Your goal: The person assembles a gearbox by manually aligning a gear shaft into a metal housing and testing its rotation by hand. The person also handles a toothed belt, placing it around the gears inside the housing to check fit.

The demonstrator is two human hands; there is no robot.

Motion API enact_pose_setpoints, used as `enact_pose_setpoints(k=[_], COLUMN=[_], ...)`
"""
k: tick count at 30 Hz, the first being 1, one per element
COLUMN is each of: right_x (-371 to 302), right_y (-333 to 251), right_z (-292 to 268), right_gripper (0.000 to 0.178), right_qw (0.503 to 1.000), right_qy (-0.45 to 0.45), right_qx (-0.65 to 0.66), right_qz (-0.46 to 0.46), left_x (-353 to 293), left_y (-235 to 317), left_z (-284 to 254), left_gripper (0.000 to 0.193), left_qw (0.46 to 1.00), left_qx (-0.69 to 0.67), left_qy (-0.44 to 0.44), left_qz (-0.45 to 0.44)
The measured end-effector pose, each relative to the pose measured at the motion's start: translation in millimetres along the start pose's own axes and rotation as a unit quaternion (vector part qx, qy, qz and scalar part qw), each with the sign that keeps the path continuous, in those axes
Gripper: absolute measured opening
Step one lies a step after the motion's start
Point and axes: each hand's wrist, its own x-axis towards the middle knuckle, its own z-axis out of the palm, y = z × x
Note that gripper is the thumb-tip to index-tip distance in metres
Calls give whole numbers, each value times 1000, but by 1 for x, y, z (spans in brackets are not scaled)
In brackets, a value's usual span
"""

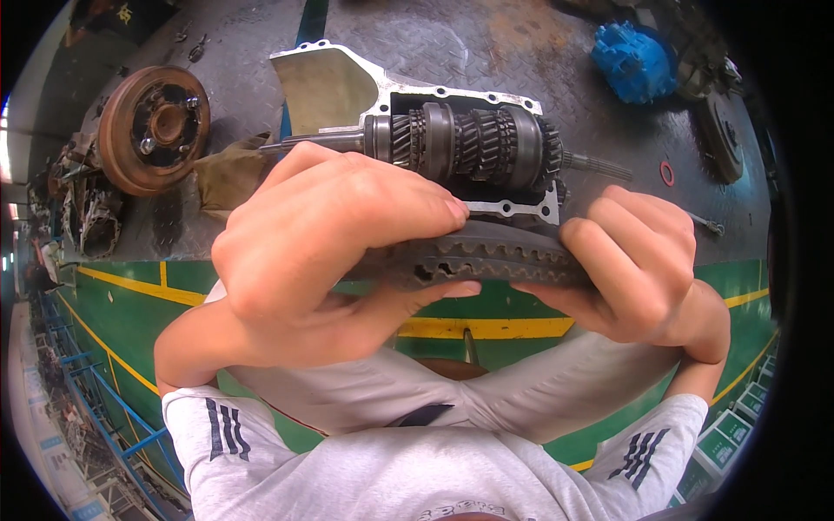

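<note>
Close before your chest, your left hand (334, 247) and right hand (638, 265) pinch a dark toothed ring gear (486, 256) at either end, fingers closed over its rim, holding it edge-on above the opened gearbox (469, 143) on the steel floor (556, 52).

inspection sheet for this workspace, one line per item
surface: dark metal tread-plate floor, stained; green floor with yellow lines nearer the person.
job's things: dark toothed ring held edge-on between both hands; gear shaft lying in an open gearbox case behind it.
clutter: rusty brake drum, olive rag, blue casting, small red ring.
grippers: left hand and right hand each grip the ring.
cables: nothing seen.
surroundings: blue railing at lower left.
</note>
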Motion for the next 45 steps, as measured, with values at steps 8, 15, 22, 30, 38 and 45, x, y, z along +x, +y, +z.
enact_pose_setpoints(k=[8, 15, 22, 30, 38, 45], right_x=[3, -1, -19, -29, -30, -31], right_y=[-1, 24, 46, 51, 58, 50], right_z=[2, -2, -7, 2, -10, -22], right_gripper=[43, 50, 62, 70, 83, 68], right_qw=[1000, 994, 977, 969, 966, 938], right_qy=[0, 39, 3, -16, 132, 197], right_qx=[6, 78, 132, 191, 204, 280], right_qz=[9, 71, 170, 153, 89, 54], left_x=[-1, -9, -37, -58, -64, -60], left_y=[3, 2, -8, -13, -25, -39], left_z=[-1, -20, -40, -49, -62, -61], left_gripper=[54, 44, 43, 48, 49, 51], left_qw=[1000, 997, 981, 976, 972, 970], left_qx=[22, 36, 9, 13, -23, -62], left_qy=[-4, 55, 151, 175, 192, 172], left_qz=[-11, -46, -118, -130, -130, -158])
